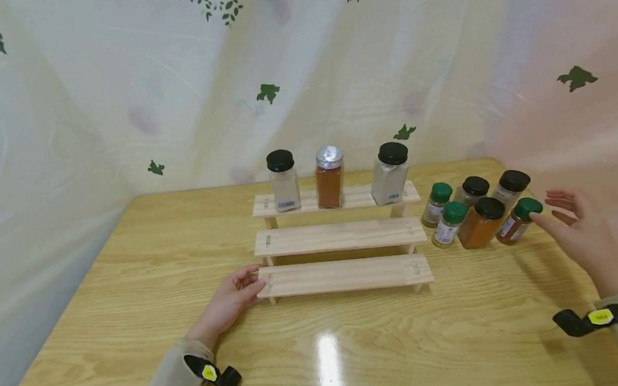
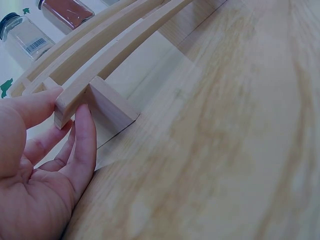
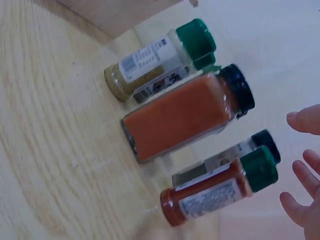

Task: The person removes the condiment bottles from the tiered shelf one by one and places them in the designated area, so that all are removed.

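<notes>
My left hand [image 1: 235,297] pinches the left end of the lowest step of a three-tier wooden spice rack [image 1: 344,275]. In the left wrist view, the thumb lies on the board's end and a finger is beneath it. My right hand [image 1: 586,230] is beside a green-capped spice jar of red powder [image 1: 513,226], fingers spread and apart from the jars in the right wrist view. On the top tier stand a black-capped jar [image 1: 285,185], a silver-capped jar of orange-red powder [image 1: 330,182] and another black-capped jar [image 1: 390,178].
Right of the rack, several more jars cluster: a black-capped jar of orange powder [image 1: 479,229], two green-capped jars, one in front [image 1: 445,233], and black-capped ones behind. A leaf-printed curtain [image 1: 200,105] hangs behind the wood-grain table [image 1: 157,257].
</notes>
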The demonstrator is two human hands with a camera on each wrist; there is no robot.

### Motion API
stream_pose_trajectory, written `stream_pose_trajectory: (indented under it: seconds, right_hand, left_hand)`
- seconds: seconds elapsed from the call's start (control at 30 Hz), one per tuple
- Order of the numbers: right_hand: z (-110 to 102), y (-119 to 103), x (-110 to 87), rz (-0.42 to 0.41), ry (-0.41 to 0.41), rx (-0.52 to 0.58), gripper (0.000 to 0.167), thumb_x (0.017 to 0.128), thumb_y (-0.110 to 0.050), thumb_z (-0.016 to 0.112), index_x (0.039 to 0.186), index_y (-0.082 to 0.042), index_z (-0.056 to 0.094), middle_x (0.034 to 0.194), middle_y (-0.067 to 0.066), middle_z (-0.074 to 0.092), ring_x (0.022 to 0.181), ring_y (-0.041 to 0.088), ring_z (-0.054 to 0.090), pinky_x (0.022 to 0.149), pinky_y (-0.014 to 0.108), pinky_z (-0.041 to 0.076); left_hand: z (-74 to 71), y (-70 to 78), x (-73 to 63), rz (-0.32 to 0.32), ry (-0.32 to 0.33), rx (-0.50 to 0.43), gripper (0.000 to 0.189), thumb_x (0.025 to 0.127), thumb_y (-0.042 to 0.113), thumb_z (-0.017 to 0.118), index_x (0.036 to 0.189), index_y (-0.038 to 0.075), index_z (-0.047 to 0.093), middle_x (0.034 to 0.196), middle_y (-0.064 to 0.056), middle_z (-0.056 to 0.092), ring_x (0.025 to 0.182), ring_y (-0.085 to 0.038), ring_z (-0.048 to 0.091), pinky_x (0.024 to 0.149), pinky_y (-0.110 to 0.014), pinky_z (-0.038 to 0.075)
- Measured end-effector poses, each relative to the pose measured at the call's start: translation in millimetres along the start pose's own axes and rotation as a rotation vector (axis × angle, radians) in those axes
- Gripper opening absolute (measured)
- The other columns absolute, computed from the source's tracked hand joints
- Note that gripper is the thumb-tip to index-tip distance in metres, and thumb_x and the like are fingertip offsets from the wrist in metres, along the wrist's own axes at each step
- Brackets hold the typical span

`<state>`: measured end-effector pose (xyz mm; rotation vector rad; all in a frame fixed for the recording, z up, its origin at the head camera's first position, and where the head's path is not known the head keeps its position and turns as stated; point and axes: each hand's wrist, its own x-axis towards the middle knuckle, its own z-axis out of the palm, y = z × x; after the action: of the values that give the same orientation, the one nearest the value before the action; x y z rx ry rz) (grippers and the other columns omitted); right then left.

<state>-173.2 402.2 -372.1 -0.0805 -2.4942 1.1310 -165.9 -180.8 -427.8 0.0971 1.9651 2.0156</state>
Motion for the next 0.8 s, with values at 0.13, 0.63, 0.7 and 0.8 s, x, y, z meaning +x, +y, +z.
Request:
stream_pose_trajectory:
  seconds: [0.13,0.63,0.7,0.8]
  right_hand:
    - [-0.3,-13.6,-2.1,-0.022,0.026,-0.015,0.051,0.094,-0.020,0.058,0.140,-0.015,0.037,0.127,-0.016,0.040,0.115,-0.012,0.037,0.101,0.007,0.032]
    - [22.1,-83.3,-6.8,-0.309,-0.055,0.198,0.047,0.086,0.012,0.059,0.126,-0.009,0.047,0.114,-0.024,0.046,0.104,-0.012,0.047,0.083,0.000,0.038]
    - [27.5,-88.8,-6.9,-0.327,-0.067,0.205,0.047,0.085,0.013,0.059,0.125,-0.007,0.047,0.114,-0.022,0.047,0.104,-0.012,0.048,0.084,0.000,0.038]
    - [35.4,-97.9,-5.7,-0.350,-0.090,0.225,0.046,0.084,0.014,0.059,0.125,-0.002,0.045,0.116,-0.020,0.047,0.106,-0.011,0.049,0.084,0.001,0.039]
  left_hand:
    - [0.5,-0.4,0.1,-0.001,0.000,0.003,0.050,0.095,0.002,0.051,0.137,-0.013,0.030,0.103,-0.001,0.051,0.088,-0.004,0.057,0.076,-0.017,0.052]
    - [-0.8,-1.2,-0.8,0.011,0.007,0.030,0.051,0.094,0.005,0.054,0.136,-0.013,0.032,0.101,0.000,0.053,0.087,-0.004,0.057,0.075,-0.017,0.052]
    - [-0.3,-1.0,-1.1,0.009,0.011,0.028,0.050,0.094,0.004,0.054,0.136,-0.013,0.032,0.101,0.001,0.053,0.087,-0.004,0.057,0.074,-0.017,0.052]
    - [-0.6,-1.1,-0.7,0.012,0.003,0.025,0.051,0.095,0.004,0.053,0.137,-0.013,0.031,0.101,0.001,0.053,0.087,-0.004,0.057,0.075,-0.017,0.052]
